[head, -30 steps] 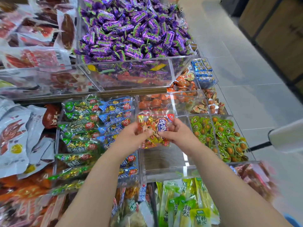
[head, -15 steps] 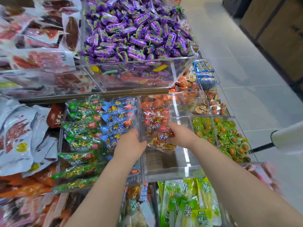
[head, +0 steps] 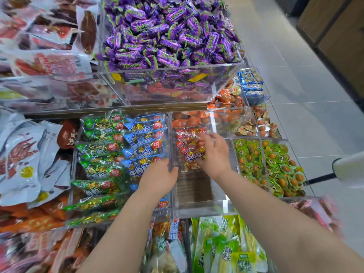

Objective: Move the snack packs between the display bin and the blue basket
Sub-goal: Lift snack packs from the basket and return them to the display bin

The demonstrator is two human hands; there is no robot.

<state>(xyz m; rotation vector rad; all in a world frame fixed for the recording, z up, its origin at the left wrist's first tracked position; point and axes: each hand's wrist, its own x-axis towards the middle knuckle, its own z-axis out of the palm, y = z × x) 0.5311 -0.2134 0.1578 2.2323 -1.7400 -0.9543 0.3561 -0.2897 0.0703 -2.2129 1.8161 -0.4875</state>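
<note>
Snack packs [head: 190,157] in display bin [head: 199,210] under flat right hand [head: 214,154]; left hand [head: 158,176] grips wall; tiled floor [head: 295,85]

Bright, even light; small glare spots; blurred, bowed edges.

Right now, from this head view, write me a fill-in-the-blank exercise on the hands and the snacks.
Of the left hand and right hand, the one lying on the snack packs inside the display bin is the ___. The left hand is at that bin's wall, beside pouches coloured ___. The candies heaped above have ___ wrappers.
Missing: right; blue; purple.
</note>
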